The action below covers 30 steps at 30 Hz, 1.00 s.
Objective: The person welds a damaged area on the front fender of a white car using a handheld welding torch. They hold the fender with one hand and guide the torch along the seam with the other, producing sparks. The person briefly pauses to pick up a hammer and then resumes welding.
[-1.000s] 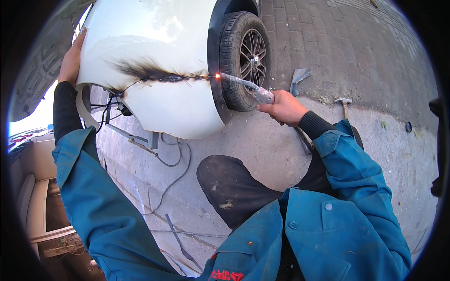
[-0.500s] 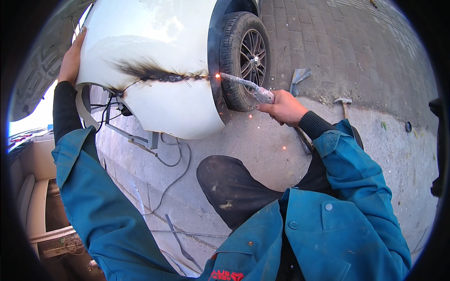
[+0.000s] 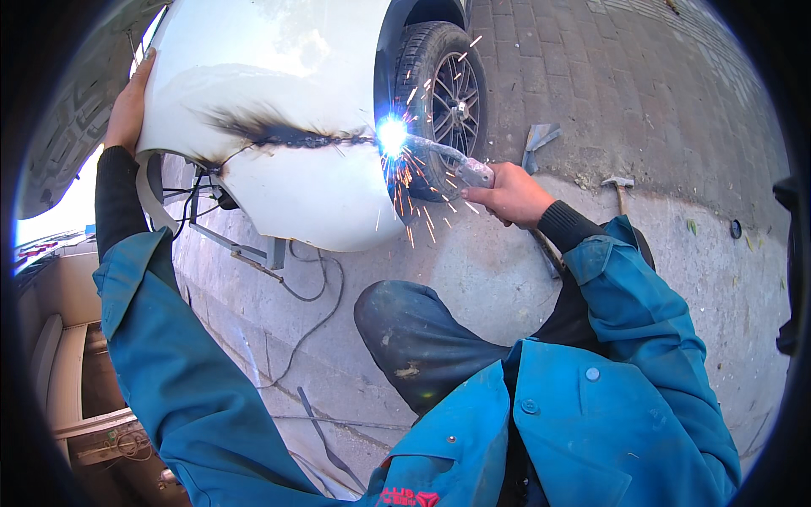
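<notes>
A white car body panel (image 3: 287,76) fills the upper left, with a long black scorched seam (image 3: 279,135) running across it. My right hand (image 3: 511,193) grips a welding torch (image 3: 452,159) whose tip touches the right end of the seam, where a bright blue-white arc (image 3: 392,135) throws orange sparks downward. My left hand (image 3: 129,106) presses flat against the panel's left edge. Both arms wear blue jacket sleeves with black cuffs. My dark-trousered knee (image 3: 414,329) is bent below the panel.
A car wheel (image 3: 443,93) stands right behind the torch. A hammer (image 3: 619,188) and a metal scrap (image 3: 538,139) lie on the paved ground at right. Cables (image 3: 308,291) and a metal bracket (image 3: 245,249) trail under the panel. Thin rods (image 3: 325,444) lie on the concrete near my knee.
The small glow at the torch tip has flared into a bright arc with a shower of sparks. Both hands stay in the same places.
</notes>
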Available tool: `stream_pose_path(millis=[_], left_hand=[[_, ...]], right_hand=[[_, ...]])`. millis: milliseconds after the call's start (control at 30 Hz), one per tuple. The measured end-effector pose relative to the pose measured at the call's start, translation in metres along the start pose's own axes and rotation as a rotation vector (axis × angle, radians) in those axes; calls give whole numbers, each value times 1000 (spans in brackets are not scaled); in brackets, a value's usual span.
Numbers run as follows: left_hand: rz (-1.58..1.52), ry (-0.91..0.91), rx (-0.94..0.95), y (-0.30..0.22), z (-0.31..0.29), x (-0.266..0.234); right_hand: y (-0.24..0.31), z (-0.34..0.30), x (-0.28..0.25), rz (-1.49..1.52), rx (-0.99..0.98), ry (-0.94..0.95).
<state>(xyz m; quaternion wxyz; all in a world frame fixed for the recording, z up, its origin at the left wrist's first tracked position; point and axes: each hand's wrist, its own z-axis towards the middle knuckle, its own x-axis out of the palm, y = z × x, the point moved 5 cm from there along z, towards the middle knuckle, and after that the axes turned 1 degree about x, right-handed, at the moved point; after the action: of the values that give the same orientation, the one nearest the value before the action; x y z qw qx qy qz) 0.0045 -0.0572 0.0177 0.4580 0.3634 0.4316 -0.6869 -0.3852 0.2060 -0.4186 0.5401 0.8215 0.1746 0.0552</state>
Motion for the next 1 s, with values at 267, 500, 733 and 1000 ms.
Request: stream_pose_path(millis=[267,500,733,1000], left_hand=[[-46,30,-35,-5,-5,1],[-20,28,5,-4,-3,1],[-17,29,11,0,0,1],[-6,30,26,-3,-2,0]], right_hand=[[-2,2,0,-29,28,2],[2,-1,-1,-3,20,-9],[3,-2,0,-5,25,0],[0,0,1,19,-27,-18]])
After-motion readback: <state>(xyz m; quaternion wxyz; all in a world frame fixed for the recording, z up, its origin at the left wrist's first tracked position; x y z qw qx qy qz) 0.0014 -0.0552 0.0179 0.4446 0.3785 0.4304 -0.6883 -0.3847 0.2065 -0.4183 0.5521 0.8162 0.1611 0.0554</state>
